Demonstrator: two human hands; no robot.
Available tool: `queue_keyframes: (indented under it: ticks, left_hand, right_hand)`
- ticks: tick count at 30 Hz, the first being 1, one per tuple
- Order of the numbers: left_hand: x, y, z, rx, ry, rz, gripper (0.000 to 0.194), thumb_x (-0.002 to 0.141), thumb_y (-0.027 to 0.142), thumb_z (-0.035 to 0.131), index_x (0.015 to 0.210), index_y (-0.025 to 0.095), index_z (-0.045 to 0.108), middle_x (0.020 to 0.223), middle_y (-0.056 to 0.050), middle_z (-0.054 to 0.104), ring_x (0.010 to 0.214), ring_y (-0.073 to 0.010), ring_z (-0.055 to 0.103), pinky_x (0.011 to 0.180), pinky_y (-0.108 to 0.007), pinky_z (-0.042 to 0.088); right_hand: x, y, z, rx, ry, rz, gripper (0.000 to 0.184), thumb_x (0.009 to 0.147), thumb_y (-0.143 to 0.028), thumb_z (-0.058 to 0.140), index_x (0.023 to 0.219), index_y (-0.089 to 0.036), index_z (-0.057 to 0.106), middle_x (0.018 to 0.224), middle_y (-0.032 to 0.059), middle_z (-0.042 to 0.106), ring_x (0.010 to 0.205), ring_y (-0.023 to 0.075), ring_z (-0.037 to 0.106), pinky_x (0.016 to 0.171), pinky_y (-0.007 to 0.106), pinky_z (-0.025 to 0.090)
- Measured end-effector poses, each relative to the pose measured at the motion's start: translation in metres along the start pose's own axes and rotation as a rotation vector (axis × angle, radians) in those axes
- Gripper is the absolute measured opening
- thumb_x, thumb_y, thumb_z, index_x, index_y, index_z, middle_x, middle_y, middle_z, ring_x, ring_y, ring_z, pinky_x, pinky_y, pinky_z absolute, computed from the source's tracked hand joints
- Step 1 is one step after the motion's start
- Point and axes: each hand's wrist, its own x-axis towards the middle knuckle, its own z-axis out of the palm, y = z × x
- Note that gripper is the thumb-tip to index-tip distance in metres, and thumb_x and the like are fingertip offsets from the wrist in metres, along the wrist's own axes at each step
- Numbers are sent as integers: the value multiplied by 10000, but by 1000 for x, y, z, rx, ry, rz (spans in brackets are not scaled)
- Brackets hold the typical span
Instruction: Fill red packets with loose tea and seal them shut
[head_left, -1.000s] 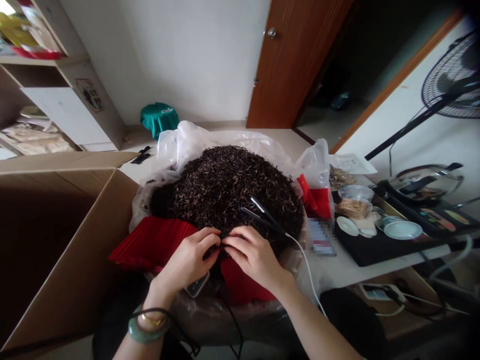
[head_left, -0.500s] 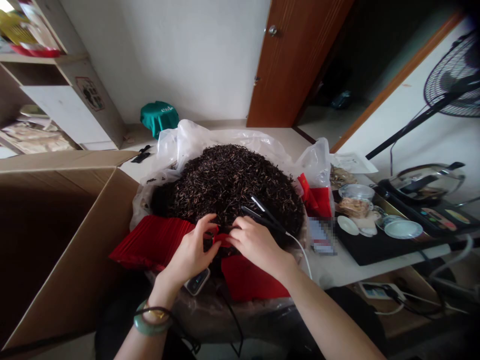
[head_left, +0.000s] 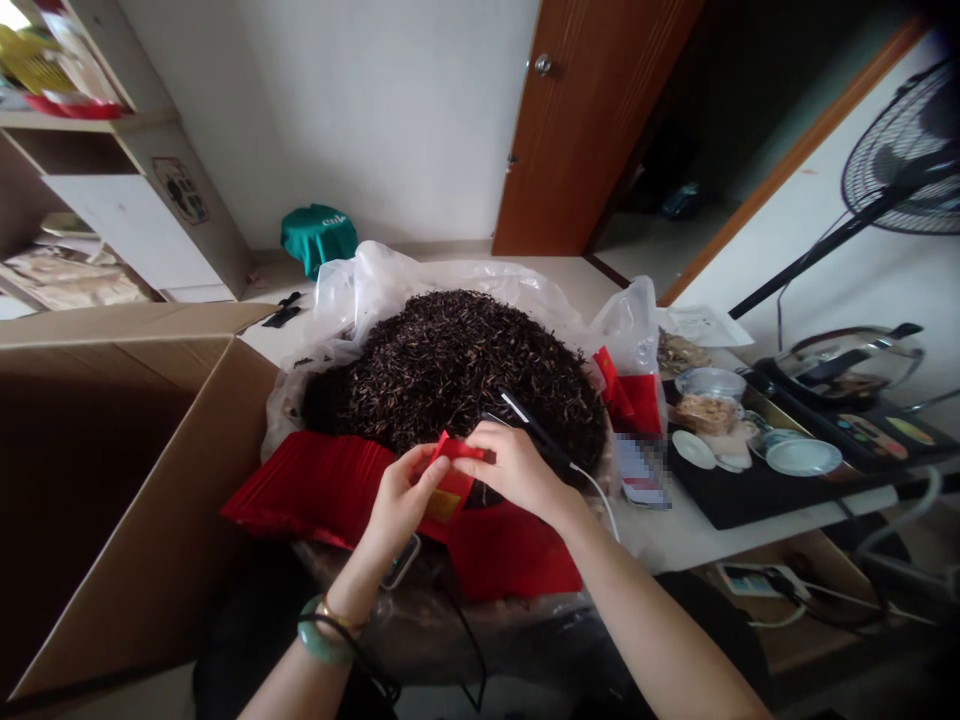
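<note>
Big brown box [head_left: 180, 480], lower L of pic, top open. Then a fat row of red packs [head_left: 315, 485]. L hand [head_left: 424, 470], lower mid, is almost closed, thumb & fingers pinching a small red pack [head_left: 454, 490] w/ a gold patch. Heap of dark bits [head_left: 465, 360] fills the mid, behind the pack. R hand [head_left: 495, 460], almost closed too, pinches the pack's top R part. Black tool [head_left: 551, 440] w/ white cord is just by it. Pale dish [head_left: 804, 457] at far R
</note>
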Motion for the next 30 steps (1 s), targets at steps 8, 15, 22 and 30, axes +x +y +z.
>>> queue_keyframes:
  ticks: [8,15,22,30]
  left_hand:
    - [-1,-8,4,-136,222,114,369,692,451,730,888,195,549,772,19,665,673,-128,630,630,-220,497]
    - [1,-12,0,-236,340,42,302,613,391,793,743,154,658,727,-11,684,645,-131,620,633,-236,504]
    - [3,-8,-3,-313,208,-79,336,521,349,848,722,133,687,668,-7,696,586,-124,621,602,-237,505]
    - [-1,-3,0,-191,-16,-159,389,522,377,862,773,138,687,677,-12,709,601,-142,640,585,-229,495]
  right_hand:
    - [-1,6,39,564,450,230,377,655,-317,714,982,-192,575,782,17,653,684,153,626,647,281,539]
    - [-6,1,45,659,397,381,275,628,-428,748,668,-179,640,562,-16,603,519,126,529,494,240,444]
    - [-9,1,37,566,361,310,252,687,-429,707,678,-179,673,542,-30,566,457,104,477,423,221,383]
    - [-9,-1,36,383,296,181,228,739,-407,687,679,-189,714,628,-6,598,466,108,510,417,233,424]
